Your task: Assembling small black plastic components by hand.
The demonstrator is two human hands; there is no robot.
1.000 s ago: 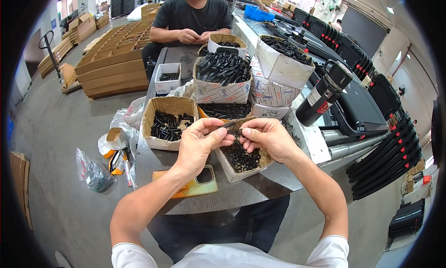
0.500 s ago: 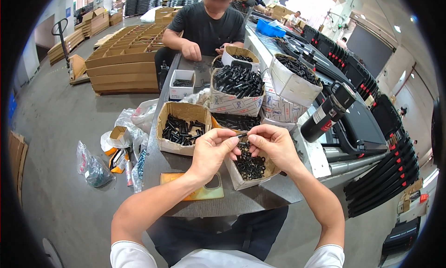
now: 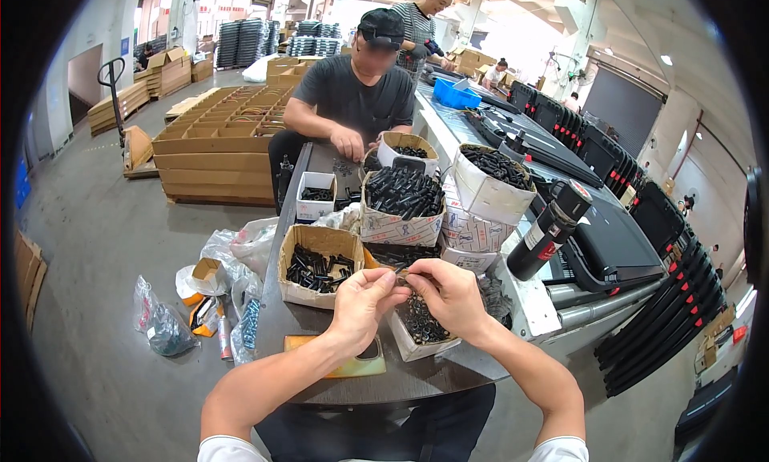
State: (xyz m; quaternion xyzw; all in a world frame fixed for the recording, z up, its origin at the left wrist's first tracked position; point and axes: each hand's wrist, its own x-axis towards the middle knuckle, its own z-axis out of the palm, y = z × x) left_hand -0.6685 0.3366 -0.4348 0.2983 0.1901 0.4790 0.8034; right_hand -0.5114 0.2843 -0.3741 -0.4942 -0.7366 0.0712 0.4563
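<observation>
Thumb and fingers pinched, my left hand [image 3: 360, 303] holds a small black bolt [image 3: 401, 267] above a carton. My right hand [image 3: 450, 299] is closed at the bolt's other side, fingertips meeting those of the left. Whatever small part the right fingertips pinch is hidden. Beneath both hands stands an open carton [image 3: 414, 352] of small black rings [image 3: 424, 324]. Left of it, a brown-rimmed carton [image 3: 308, 299] holds loose black bolts [image 3: 316, 268]. Behind my hands, a printed white carton [image 3: 400, 227] is heaped with longer black bolts [image 3: 404, 191].
A yellowish phone-like slab [image 3: 352, 367] lies near the table edge. To the right, a black flask [image 3: 545, 234] stands beside a roller conveyor [image 3: 605, 295]. Across the table sits a person [image 3: 360, 94] handling small parts. Plastic bags [image 3: 164, 318] lie on the floor at left.
The view has tilted up, so the hands and table sit lower and a standing person shows at the back. My hands have drawn closer together around the bolt.
</observation>
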